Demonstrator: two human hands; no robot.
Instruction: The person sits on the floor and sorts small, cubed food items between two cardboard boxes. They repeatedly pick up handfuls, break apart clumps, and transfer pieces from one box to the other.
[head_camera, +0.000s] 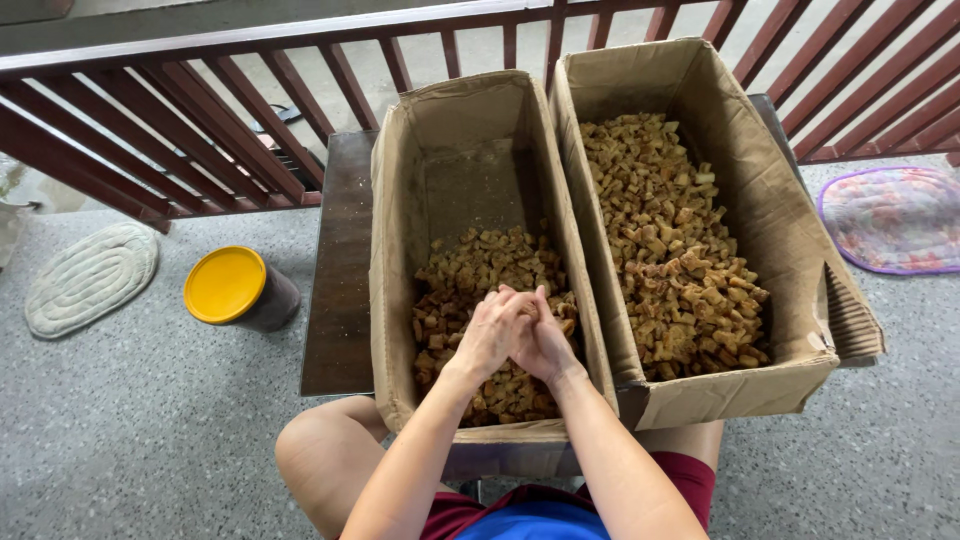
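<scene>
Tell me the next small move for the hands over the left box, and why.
Probably part the hands and let the pieces drop into the left box. The left hand and right hand are pressed together over its brown pieces; what they hold is hidden.

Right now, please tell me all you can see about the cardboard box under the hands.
The left box is plain brown cardboard, open-topped, with worn, bent walls. It stands on a dark table, touching the fuller right box. Small brown chunks fill its near half; the far floor is bare. Both hands, pressed together, hover over the chunks.
</scene>
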